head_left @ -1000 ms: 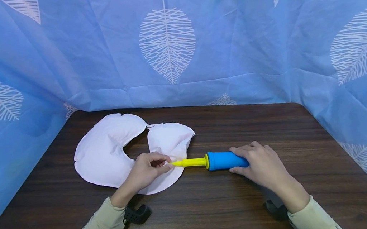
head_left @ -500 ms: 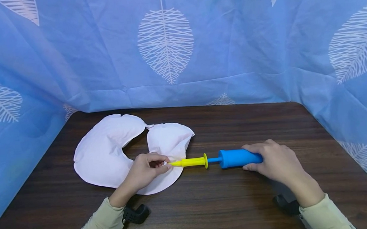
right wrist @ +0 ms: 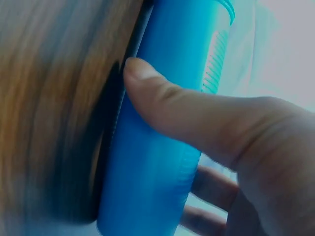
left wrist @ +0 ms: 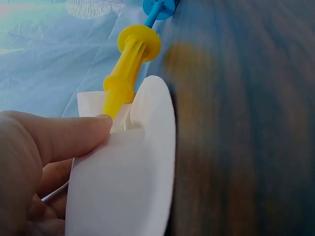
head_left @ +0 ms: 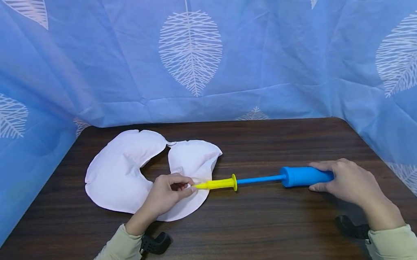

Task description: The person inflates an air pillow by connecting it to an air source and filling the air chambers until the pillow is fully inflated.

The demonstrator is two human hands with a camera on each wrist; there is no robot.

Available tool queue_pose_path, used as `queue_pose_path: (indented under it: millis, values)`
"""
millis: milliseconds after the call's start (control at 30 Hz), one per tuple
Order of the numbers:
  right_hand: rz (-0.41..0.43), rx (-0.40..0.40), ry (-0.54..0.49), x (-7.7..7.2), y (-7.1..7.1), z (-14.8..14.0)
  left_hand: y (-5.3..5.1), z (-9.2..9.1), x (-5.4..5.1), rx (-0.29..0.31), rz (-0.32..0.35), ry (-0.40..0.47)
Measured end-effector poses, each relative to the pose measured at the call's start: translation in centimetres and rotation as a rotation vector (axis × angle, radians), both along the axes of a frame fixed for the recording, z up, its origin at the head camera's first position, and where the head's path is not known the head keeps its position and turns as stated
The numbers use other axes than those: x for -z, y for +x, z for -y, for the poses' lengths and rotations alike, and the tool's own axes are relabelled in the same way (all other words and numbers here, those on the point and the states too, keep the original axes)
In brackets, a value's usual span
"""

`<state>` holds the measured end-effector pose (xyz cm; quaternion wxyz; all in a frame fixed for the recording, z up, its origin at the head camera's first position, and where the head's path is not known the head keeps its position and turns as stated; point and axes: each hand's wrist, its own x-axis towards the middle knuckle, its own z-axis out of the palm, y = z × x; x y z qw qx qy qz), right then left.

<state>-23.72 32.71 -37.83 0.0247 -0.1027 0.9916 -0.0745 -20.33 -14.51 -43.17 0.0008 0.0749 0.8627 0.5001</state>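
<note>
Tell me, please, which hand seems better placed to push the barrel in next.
Probably the right hand: it holds the blue barrel, beyond the exposed rod, while the left hand pinches white material by the yellow nozzle.

The pump looks plastic, the table wood-grained.

The right hand has drawn the blue barrel farther right – a long blue rod now shows.

the pump is blue and yellow, the cushion plain white.
</note>
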Motion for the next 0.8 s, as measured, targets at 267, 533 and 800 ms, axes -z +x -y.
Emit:
queue_pose_path:
  millis: [267, 533, 800]
  values:
    - [-0.051, -0.017, -0.029, 0.5, 0.1, 0.7, 0.1, 0.2, 0.1, -0.017, -0.005, 0.012]
    - [-0.191, -0.152, -0.018, 1.0, 0.8, 4.0, 0.0, 0.1, 0.2, -0.014, 0.001, 0.007]
    - [-0.318, -0.254, 0.000, 1.6, 2.1, 8.4, 0.2, 0.0, 0.0, 0.005, 0.004, 0.017]
